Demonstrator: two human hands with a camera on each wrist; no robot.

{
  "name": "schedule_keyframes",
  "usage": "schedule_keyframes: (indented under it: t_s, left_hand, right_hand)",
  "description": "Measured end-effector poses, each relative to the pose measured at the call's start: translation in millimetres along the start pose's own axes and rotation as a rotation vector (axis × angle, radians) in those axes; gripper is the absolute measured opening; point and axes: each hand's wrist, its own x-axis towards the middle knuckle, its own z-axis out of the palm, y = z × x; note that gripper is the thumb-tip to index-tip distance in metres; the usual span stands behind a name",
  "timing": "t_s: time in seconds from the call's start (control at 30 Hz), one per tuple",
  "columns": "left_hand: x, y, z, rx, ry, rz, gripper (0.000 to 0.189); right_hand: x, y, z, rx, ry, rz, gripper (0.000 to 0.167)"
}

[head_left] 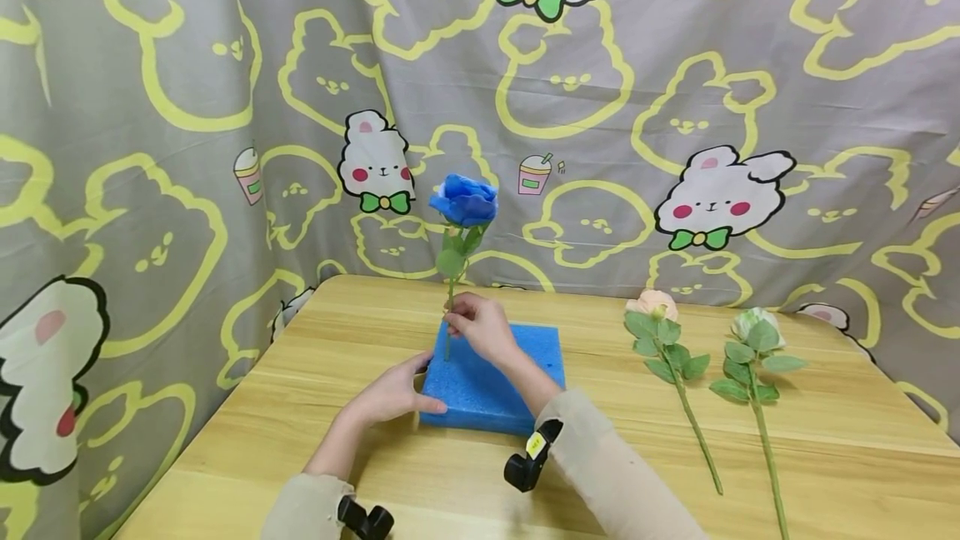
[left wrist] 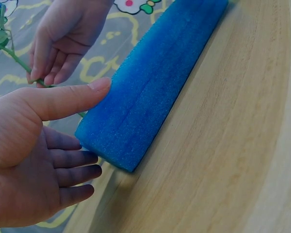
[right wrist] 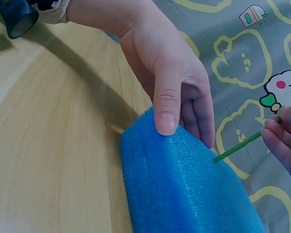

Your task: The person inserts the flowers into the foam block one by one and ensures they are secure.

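A blue foam block (head_left: 487,390) lies flat on the table. My left hand (head_left: 393,390) rests at its near left corner, the thumb touching the top edge; in the left wrist view that hand (left wrist: 39,150) has fairly straight fingers along the block's side. Above the block, my right hand (head_left: 483,327) pinches the green stem of an artificial blue rose (head_left: 465,200). The rose stands nearly upright, its stem's lower end meeting the foam's top near the left side. In the right wrist view the stem (right wrist: 237,146) runs from the fingertips to the foam.
A peach artificial rose (head_left: 652,307) and a whitish-green one (head_left: 757,327) lie on the right of the wooden table (head_left: 615,457), stems towards the near edge. A patterned grey curtain (head_left: 465,90) hangs behind. Black cameras (head_left: 528,461) are strapped to both wrists.
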Motion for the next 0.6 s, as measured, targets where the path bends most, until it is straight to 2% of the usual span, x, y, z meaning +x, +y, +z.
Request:
schedule_keyframes:
  t_s: [0.17, 0.37, 0.6]
  left_hand:
    - [0.4, 1.4, -0.2, 0.005, -0.008, -0.003, 0.093]
    - [1.5, 2.1, -0.8, 0.009, -0.008, 0.002, 0.092]
    - [1.4, 0.8, -0.5, 0.009, -0.013, 0.016, 0.091]
  right_hand:
    - [-0.8, 2, 2, 0.052, 0.003, 0.058, 0.012]
    - [-2.3, 4, 3, 0.096, -0.009, 0.08, 0.016]
    - [-14.9, -26, -2, 0.083, -0.019, 0.076, 0.016]
